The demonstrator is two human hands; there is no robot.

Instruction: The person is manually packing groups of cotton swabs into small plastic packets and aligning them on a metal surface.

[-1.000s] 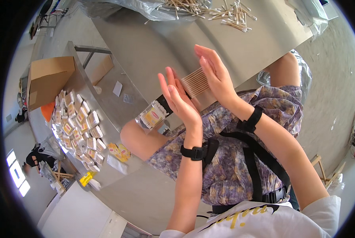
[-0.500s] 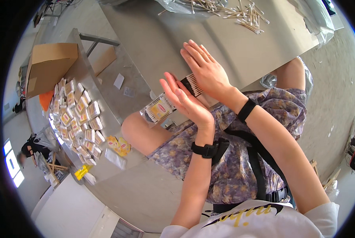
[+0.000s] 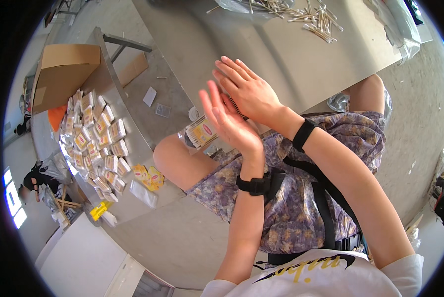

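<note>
left hand: flat, fingers straight, palm turned toward the right; no curl round anything.
right hand: flat too, fingers spread, palm pressed against the far side of the stick bundle.
stick bundle: thin sticks packed side by side, only their dark ends showing between the two palms; squeezed, not gripped.
change: half a second back palms stood further apart with more of the bundle showing; now closer, bundle nearly hidden. Looks like ends being squared up.
small packet: yellow-and-red label, lies on the bench edge just below the left hand, untouched.
bench: grey metal, loose sticks piled at its far end, well apart from both hands.
filled packets: spread in rows on the side shelf, left of the knee.
</note>
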